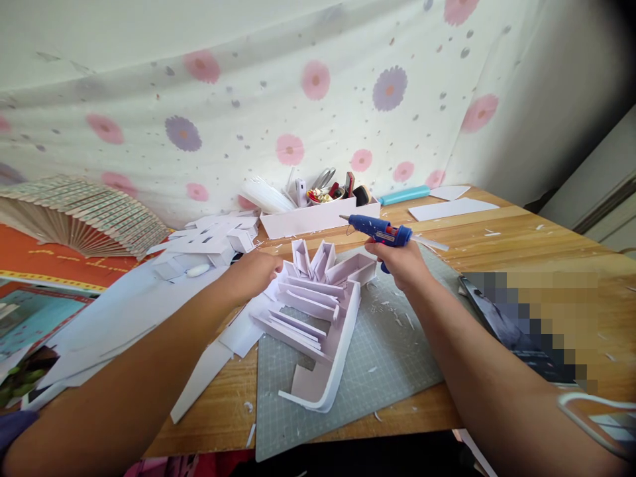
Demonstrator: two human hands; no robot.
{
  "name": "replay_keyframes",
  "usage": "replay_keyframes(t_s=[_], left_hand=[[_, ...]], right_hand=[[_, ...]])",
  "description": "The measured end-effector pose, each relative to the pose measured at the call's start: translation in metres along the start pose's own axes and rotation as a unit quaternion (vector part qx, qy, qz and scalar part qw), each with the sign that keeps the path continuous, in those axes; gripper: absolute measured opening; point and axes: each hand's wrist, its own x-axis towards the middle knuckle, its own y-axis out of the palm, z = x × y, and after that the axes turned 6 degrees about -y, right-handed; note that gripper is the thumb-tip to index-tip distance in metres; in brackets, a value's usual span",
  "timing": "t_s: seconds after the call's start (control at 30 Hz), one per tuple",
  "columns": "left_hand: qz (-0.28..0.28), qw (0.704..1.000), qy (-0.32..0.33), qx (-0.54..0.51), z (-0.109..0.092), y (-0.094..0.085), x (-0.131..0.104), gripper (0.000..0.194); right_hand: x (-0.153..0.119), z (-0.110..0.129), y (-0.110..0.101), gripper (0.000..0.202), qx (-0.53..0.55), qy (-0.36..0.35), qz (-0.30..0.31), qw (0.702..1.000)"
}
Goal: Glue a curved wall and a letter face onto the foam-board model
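My right hand [405, 262] is wrapped round a blue hot glue gun [372, 226], its nozzle pointing left above the work. Below it, a white foam-board structure [348, 331] lies on the grey cutting mat [392, 351], with a curved outer wall and several thin upright strips inside. My left hand [253, 271] is closed, fingers curled, at the structure's far left edge. Its fingertips are by the white board, and what they pinch, if anything, is hidden.
Behind stands a white box [308, 220] with tools and glue sticks [268, 193]. White cut pieces [199, 242] pile up on the left near a folding fan [89, 215]. A blue roll [405, 195] and white board strip [452, 209] lie back right. A partly pixelated dark object [517, 331] lies right.
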Motion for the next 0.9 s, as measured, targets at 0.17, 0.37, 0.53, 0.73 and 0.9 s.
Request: replay_keyframes(t_s=[0.17,0.37,0.53,0.73,0.9], left_hand=[[-0.020,0.999,-0.010,-0.041,0.008,0.010,-0.001,0.013],[-0.032,0.993,-0.031,-0.106,0.023,0.013,-0.018,0.028],[-0.040,0.981,-0.071,-0.177,0.029,0.019,-0.030,0.022],[-0.038,0.989,-0.060,-0.128,0.024,0.022,-0.031,0.015],[-0.059,0.998,-0.031,-0.015,0.016,0.024,-0.031,0.013]], right_hand=[[0.000,-0.001,-0.001,0.019,-0.015,0.007,0.006,1.000],[0.001,-0.003,0.000,0.021,-0.005,0.013,-0.007,1.000],[0.003,-0.007,0.001,0.020,-0.008,-0.002,0.001,1.000],[0.004,-0.011,0.002,0.017,0.002,0.001,0.014,1.000],[0.003,-0.008,0.003,0.016,-0.020,0.010,-0.002,1.000]])
